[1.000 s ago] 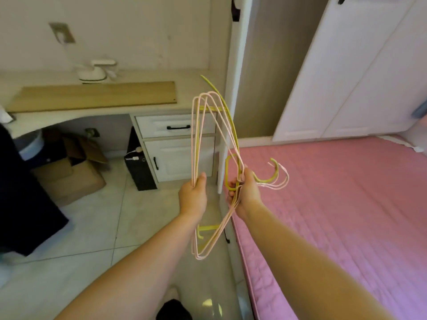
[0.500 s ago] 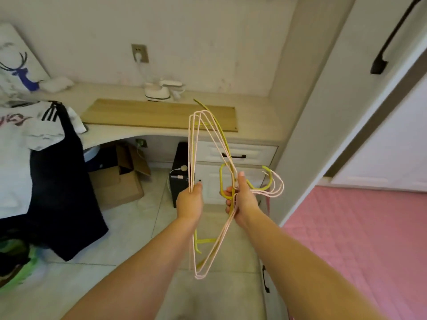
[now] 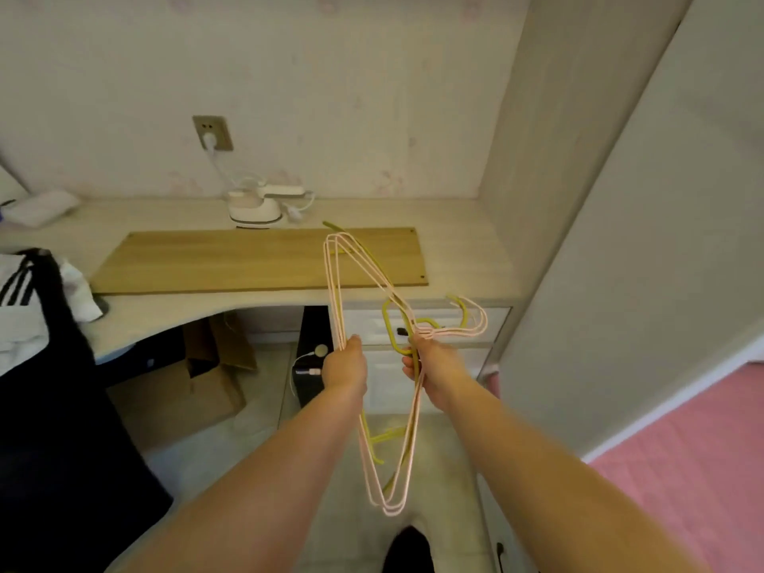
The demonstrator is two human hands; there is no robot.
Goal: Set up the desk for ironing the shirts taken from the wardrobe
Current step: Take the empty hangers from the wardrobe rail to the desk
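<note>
A bunch of pink and yellow-green clothes hangers (image 3: 337,283) hangs upright in front of me, held by both hands. My left hand (image 3: 345,368) grips one side of the bunch. My right hand (image 3: 434,366) grips it near the hooks, which point right. Beyond them is the pale desk (image 3: 459,250) with a flat wooden board (image 3: 231,260) lying on it. A small white iron (image 3: 254,206) stands behind the board, plugged into the wall socket (image 3: 211,132). Shirts (image 3: 25,308), dark and white, lie heaped on the desk's left end.
A grey wardrobe side panel (image 3: 620,241) stands close on the right, with a pink bed (image 3: 703,469) beyond it. Under the desk are a cardboard box (image 3: 198,390), a black computer tower (image 3: 312,357) and white drawers (image 3: 488,320). A dark garment (image 3: 53,448) hangs down at left.
My view has swung left and closer to the desk; the bed has slid to the right edge. Both hands keep the same grip on the hangers.
</note>
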